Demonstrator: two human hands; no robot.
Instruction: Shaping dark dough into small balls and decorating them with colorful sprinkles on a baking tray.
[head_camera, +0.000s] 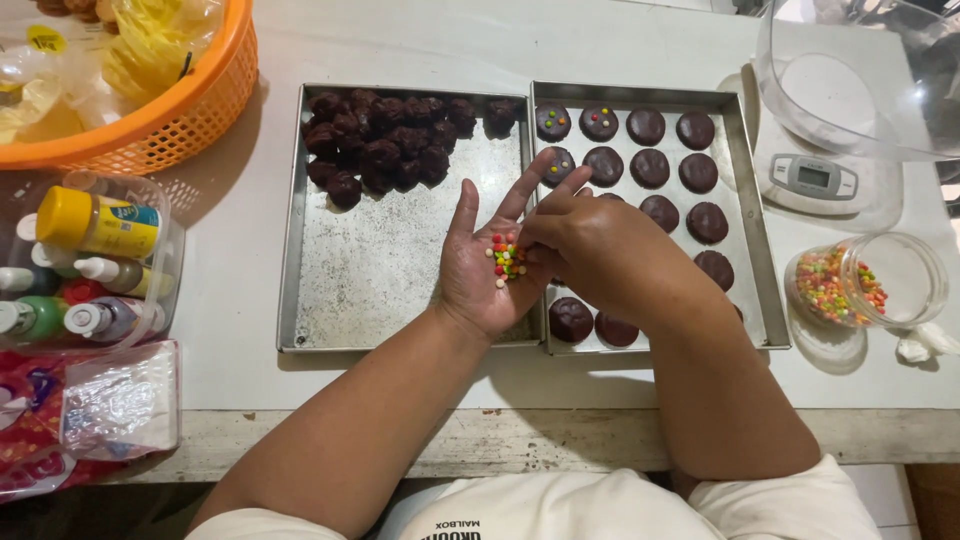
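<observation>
At the centre of the frame the left hand is held palm up with its fingers spread, and a small heap of coloured sprinkles is cupped in the palm. The right hand is laid across it from the right, its fingertips pressed together and pinched on the sprinkles. Beneath the hands two metal trays are set side by side: a pile of dark dough balls is kept at the top of the left tray, while flattened chocolate cookies are arranged in rows on the right tray, a few of them dotted with sprinkles. At the right edge a clear jar of sprinkles is seen below a white kitchen scale. At the upper left an orange basket is placed, and below it a clear tub of small bottles, one yellow-capped, above a red and clear plastic packet.
</observation>
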